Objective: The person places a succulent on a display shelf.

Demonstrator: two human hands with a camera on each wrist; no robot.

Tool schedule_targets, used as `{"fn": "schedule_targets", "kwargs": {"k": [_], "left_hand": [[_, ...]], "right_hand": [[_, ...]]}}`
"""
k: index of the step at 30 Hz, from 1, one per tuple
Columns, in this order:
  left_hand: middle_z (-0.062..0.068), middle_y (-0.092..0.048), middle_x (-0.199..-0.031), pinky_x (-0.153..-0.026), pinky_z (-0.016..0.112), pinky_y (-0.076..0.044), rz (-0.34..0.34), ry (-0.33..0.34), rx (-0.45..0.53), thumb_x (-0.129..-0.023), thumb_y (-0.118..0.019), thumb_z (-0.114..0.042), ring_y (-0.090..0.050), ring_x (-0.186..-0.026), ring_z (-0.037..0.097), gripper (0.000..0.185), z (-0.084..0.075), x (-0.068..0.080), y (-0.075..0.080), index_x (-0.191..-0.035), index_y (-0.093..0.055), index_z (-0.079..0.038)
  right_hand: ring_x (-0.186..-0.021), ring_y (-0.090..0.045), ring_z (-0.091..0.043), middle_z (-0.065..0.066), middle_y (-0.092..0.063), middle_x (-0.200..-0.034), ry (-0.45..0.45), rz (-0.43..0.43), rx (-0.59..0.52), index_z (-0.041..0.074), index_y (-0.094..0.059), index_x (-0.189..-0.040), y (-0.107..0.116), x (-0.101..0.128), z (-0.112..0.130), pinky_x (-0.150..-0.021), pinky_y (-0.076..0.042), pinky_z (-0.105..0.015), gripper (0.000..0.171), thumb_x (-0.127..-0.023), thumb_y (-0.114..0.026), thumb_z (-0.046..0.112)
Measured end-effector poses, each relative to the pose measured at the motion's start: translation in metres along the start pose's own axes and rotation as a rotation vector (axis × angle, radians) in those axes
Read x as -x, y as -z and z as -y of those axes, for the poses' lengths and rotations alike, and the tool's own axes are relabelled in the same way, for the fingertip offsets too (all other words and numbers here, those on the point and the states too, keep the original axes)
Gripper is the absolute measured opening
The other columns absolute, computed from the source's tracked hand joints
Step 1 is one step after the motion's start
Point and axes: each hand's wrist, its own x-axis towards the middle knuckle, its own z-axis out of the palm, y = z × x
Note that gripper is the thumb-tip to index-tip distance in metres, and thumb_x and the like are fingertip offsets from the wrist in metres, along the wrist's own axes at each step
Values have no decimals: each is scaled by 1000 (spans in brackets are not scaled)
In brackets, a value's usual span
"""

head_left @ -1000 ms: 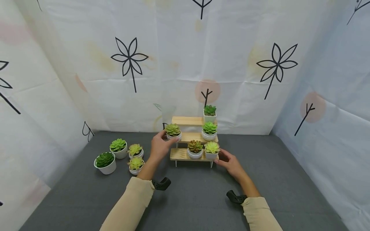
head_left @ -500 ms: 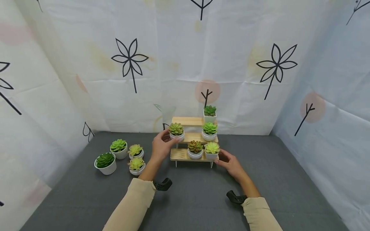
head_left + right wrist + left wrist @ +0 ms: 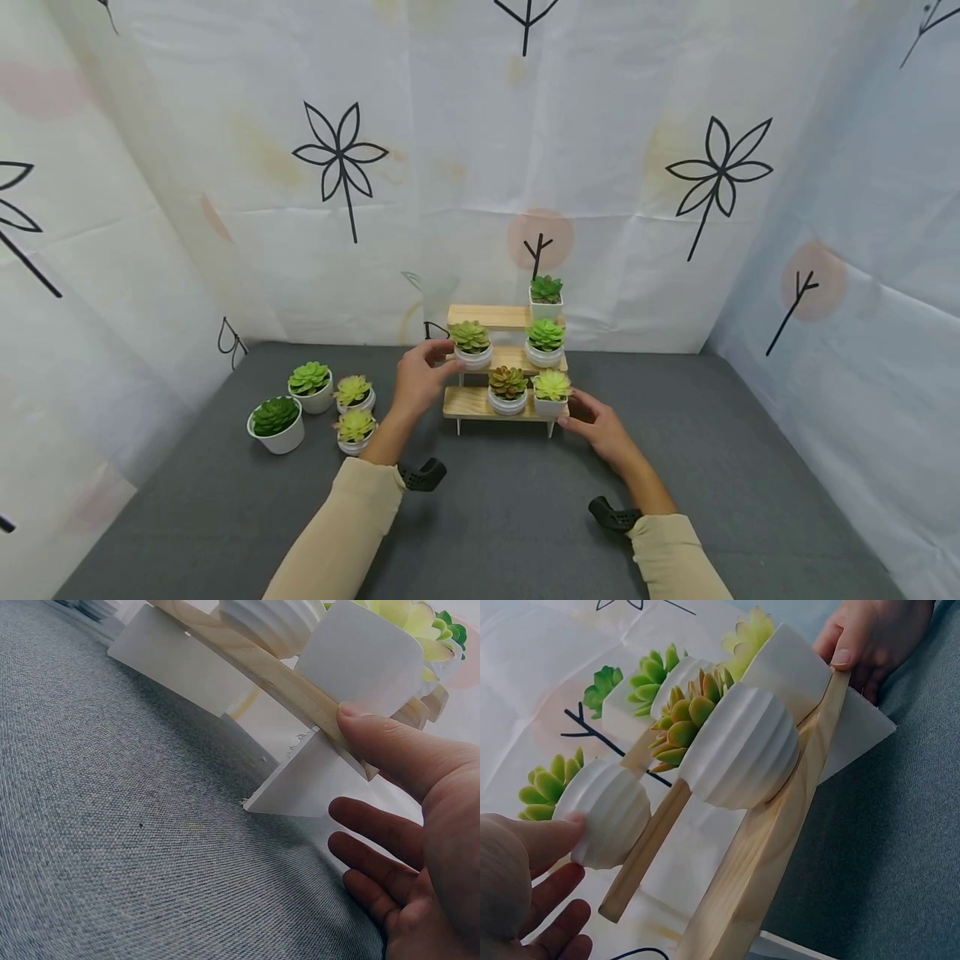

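Observation:
A three-step wooden plant stand [image 3: 467, 403] with white legs stands at the back. My left hand [image 3: 422, 377] is at the left of its middle step, thumb touching the ribbed white pot of a green succulent [image 3: 471, 337]; its lower fingers are spread off the pot in the left wrist view. My right hand [image 3: 600, 425] holds the lowest step's right end, the thumb on the wood edge [image 3: 330, 712]. That step bears a brownish succulent [image 3: 508, 382] and a yellow-green one [image 3: 552, 385]. A bright green succulent [image 3: 545, 335] sits on the middle step, a dark green one [image 3: 546, 290] on top.
Several more potted succulents stand left on the grey cloth [image 3: 510, 517]: a dark green one [image 3: 275, 417], a bright green one [image 3: 310, 379] and two yellowish ones, one behind [image 3: 352, 390] and one in front [image 3: 355, 426]. A printed white curtain [image 3: 450, 167] rises behind the stand.
The ribbed pot at my left hand has moved right, from the left end of the middle step further onto it. My left hand has shifted slightly right; my right hand has stayed in place.

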Motion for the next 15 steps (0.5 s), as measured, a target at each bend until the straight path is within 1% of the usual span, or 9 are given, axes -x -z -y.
{"fn": "schedule_targets", "kwargs": {"k": [6,11,15], "left_hand": [[6,-68,-112,-90,42,-47,45,-4,-31,-85,-77,-18,-60,-105,25,33,-6,-3,-8,-116,-70,-9],[5,-69,-110,-87,43,-48,55,-17,-51,-86,-76,-19,-60,-102,25,31,-10,-5,-12,-115,-70,-10],[5,-69,-108,-85,43,-49,59,-26,-66,-87,-76,-19,-61,-101,25,30,-12,-7,-15,-115,-70,-10]], "right_hand": [[-117,-54,-36,-25,-53,-133,14,-6,2,-2,-43,-144,-1,2,2,-90,-47,-38,61,-90,-70,11],[-119,-53,-36,-26,-53,-134,19,-4,7,-3,-43,-144,0,1,2,-92,-47,-41,61,-91,-70,12],[-118,-54,-34,-24,-54,-134,4,-5,10,-1,-44,-144,0,1,1,-92,-47,-39,62,-90,-71,14]]}}
